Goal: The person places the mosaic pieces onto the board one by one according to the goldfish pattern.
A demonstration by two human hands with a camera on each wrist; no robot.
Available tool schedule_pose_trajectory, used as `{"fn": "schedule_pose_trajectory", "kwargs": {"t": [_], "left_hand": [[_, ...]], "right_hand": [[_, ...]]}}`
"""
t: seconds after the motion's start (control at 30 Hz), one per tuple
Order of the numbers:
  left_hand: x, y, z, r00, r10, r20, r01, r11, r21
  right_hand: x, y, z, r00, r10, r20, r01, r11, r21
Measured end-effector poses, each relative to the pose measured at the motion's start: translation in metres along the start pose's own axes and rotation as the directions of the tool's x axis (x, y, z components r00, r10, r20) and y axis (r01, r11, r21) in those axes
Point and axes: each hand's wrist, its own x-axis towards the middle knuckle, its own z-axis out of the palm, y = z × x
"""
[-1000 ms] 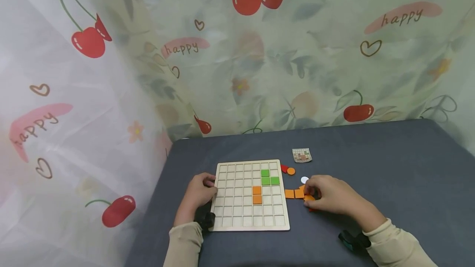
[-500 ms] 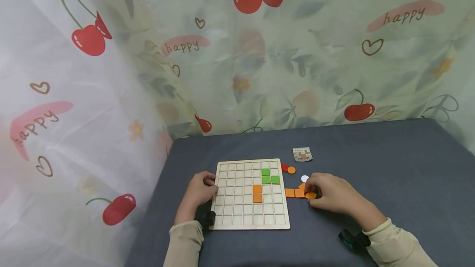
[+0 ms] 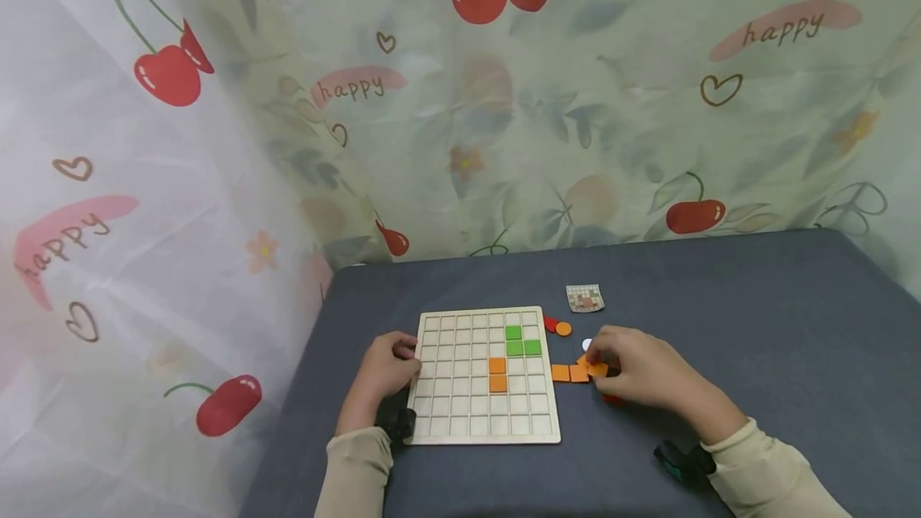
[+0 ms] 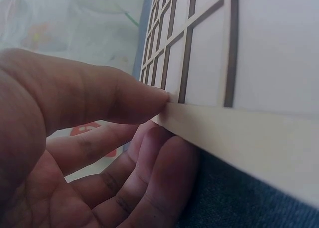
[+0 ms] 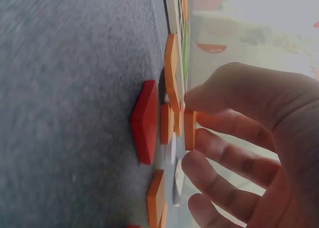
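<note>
My left hand (image 3: 387, 364) grips the left edge of a pale wooden grid board (image 3: 449, 404), thumb on its top face and fingers at the side and underneath, as the left wrist view shows. Set in the board are green square tiles (image 3: 514, 348) and orange square tiles (image 3: 498, 382). Right of the board, my right hand (image 3: 640, 366) pinches an orange tile (image 5: 189, 129) between thumb and index finger, just above a small cluster of pieces; its other fingers are spread. Under the hand lies a red piece (image 5: 145, 122), with more orange tiles (image 5: 171, 71) close by.
A small printed grid card (image 3: 585, 299) lies behind the pieces. Near the board's right edge are a red piece (image 3: 550, 324) and an orange disc (image 3: 564, 329). A white disc (image 3: 586, 344) is partly hidden by the right hand. Dark cloth (image 3: 748, 318) covers the table.
My right hand has shifted slightly up and left with the orange tile, and a red piece now shows beneath it. The left hand stays at the board's edge.
</note>
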Motion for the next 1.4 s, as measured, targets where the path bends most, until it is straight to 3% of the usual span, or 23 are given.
{"fn": "schedule_pose_trajectory", "kwargs": {"t": [0.37, 0.53, 0.83, 1.07, 1.4], "left_hand": [[0.0, -0.003, -0.001, 1.0, 0.012, 0.012, -0.012, 1.0, -0.014], [0.0, -0.004, 0.0, 1.0, 0.01, 0.008, -0.01, 1.0, -0.016], [0.001, -0.003, -0.001, 1.0, -0.002, 0.001, 0.002, 1.0, -0.011], [0.0, -0.001, 0.0, 1.0, 0.01, 0.007, -0.01, 1.0, -0.024], [0.0, -0.002, -0.001, 1.0, 0.001, 0.008, -0.001, 1.0, -0.026]], "right_hand": [[0.019, -0.03, 0.011, 0.993, -0.115, 0.025, 0.113, 0.991, 0.067], [0.033, -0.054, 0.024, 0.976, -0.205, 0.067, 0.198, 0.975, 0.105], [0.051, -0.091, 0.05, 0.945, -0.299, 0.131, 0.284, 0.951, 0.125], [0.054, -0.098, 0.061, 0.933, -0.335, 0.13, 0.326, 0.942, 0.083], [0.055, -0.096, 0.064, 0.936, -0.321, 0.143, 0.314, 0.947, 0.068]]}}
